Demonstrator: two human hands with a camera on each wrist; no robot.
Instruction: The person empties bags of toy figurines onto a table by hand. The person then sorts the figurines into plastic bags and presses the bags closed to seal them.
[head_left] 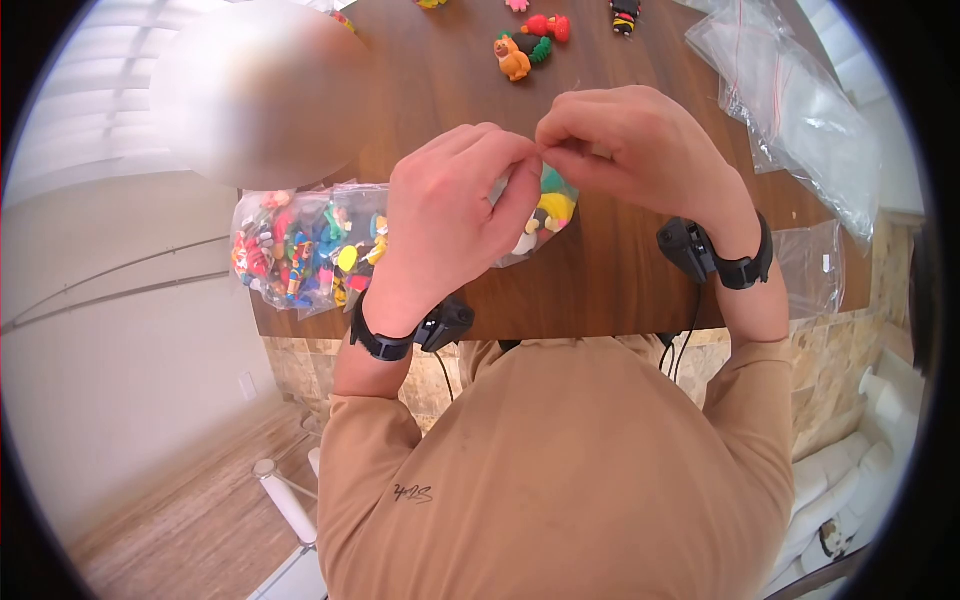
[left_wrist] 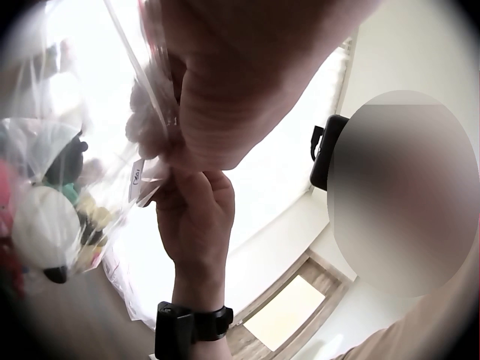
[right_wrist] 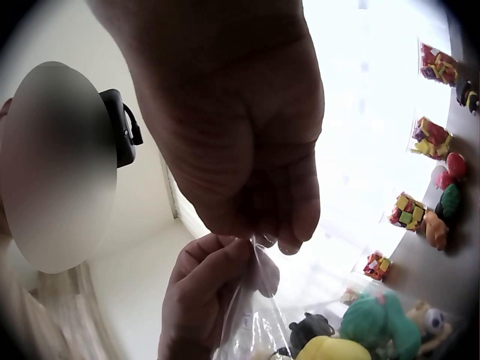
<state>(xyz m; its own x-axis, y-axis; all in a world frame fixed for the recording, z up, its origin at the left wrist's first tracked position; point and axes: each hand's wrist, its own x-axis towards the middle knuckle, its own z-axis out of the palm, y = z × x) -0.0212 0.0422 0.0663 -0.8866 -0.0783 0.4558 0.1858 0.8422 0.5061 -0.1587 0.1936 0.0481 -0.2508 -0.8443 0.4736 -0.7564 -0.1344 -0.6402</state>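
A filled toy bag [head_left: 300, 245], loose figures [head_left: 525, 45] and empty bags [head_left: 800, 110] lie on the wooden table [head_left: 620, 270].

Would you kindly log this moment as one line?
left hand: pinches bag top | right hand: pinches bag top | bag: toys inside, above table

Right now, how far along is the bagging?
Done: a filled bag of toys lies at the table edge. In hand: the left hand and right hand pinch the top of a second bag holding toys. Left: loose toys and empty bags farther back.
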